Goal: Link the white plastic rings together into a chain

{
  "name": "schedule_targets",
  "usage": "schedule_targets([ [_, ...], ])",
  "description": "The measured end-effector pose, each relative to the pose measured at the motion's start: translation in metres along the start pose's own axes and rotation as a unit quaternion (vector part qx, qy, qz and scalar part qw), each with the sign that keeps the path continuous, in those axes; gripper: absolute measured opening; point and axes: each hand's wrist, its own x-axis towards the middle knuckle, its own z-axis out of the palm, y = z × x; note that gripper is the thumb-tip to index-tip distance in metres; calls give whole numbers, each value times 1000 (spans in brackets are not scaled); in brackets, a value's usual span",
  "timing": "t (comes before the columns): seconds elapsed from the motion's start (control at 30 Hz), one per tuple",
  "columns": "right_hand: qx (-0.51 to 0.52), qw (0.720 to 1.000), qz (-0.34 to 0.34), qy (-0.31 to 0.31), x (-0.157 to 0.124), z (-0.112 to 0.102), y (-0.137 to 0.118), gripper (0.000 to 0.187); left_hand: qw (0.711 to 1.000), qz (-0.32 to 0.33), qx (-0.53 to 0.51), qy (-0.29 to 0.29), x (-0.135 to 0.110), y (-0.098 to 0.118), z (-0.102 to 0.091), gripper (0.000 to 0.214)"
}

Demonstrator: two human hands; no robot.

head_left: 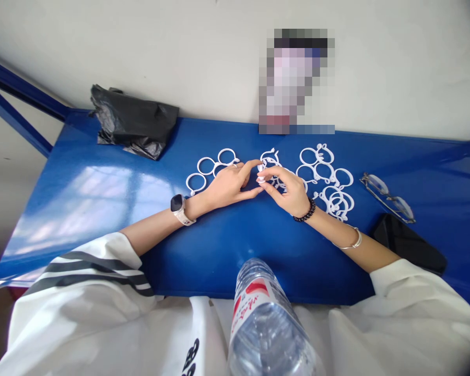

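Note:
My left hand [231, 185] and my right hand [288, 189] meet over the middle of the blue table [102, 193]. Both pinch a small white plastic ring [261, 172] between their fingertips. Three white rings [211, 167] lie in a row just left of my left hand. A larger heap of white rings [327, 177] lies to the right of my right hand, and a few more rings [270, 155] sit just behind the fingers. A watch is on my left wrist; a dark bead bracelet and a thin bangle are on my right.
A crumpled black plastic bag [133, 125] lies at the back left. Glasses [387, 197] and a black phone [409, 243] rest at the right. A clear water bottle [264, 324] stands in my lap at the table's front edge. The wall runs behind.

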Motion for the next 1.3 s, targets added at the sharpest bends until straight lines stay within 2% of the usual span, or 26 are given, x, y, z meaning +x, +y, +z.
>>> schedule_targets([
  [0.87,2,1000,9,-24,1,0,1,12,1000,5,24,-14,1,2,-2,40],
  [1.03,3,997,29,-71,-1,1,4,16,998,20,51,-25,2,2,-2,31],
  [1.17,-28,991,4,-134,-2,4,6,17,996,42,59,-42,2,0,-1,28],
  [1.3,-38,988,-5,-148,-2,5,7,17,995,42,66,-54,1,-2,-2,33],
])
